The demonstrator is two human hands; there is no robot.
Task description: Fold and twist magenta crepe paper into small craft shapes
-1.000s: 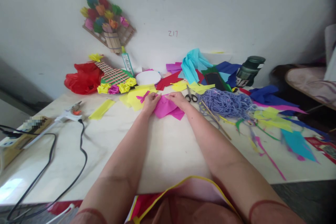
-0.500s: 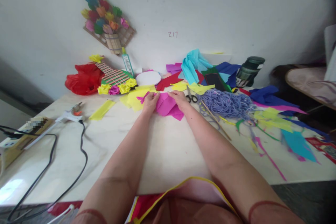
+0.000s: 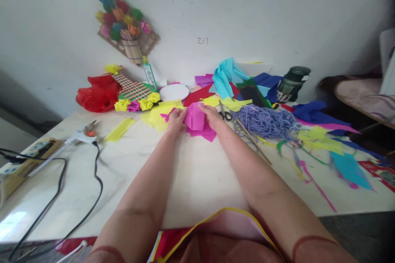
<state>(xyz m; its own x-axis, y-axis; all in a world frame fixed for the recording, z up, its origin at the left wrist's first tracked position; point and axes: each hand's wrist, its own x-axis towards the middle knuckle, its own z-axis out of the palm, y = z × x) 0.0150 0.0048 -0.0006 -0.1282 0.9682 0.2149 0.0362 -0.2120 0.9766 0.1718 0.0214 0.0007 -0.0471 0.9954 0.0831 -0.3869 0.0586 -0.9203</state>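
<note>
Between my hands is a sheet of magenta crepe paper point(image 3: 195, 118), held up at its two sides. My left hand point(image 3: 177, 120) pinches its left edge, and a twisted magenta end pokes out on that hand's far side. My right hand point(image 3: 212, 116) grips the right edge, thumb on top. More magenta paper point(image 3: 203, 133) lies on the table just below the held sheet. Yellow crepe paper point(image 3: 160, 116) spreads behind my left hand. Black-handled scissors point(image 3: 226, 115) rest just right of my right hand.
A tangle of purple cord point(image 3: 267, 121) and a thin stick point(image 3: 254, 141) lie to the right. Coloured paper, a phone point(image 3: 251, 95) and a dark bottle point(image 3: 294, 84) line the back. At left are a glue gun point(image 3: 80, 136), its black cable and a power strip point(image 3: 33, 158).
The magenta sheet between my hands has been raised and now stands more upright, showing the loose magenta paper beneath it. Both hands stay in nearly the same place.
</note>
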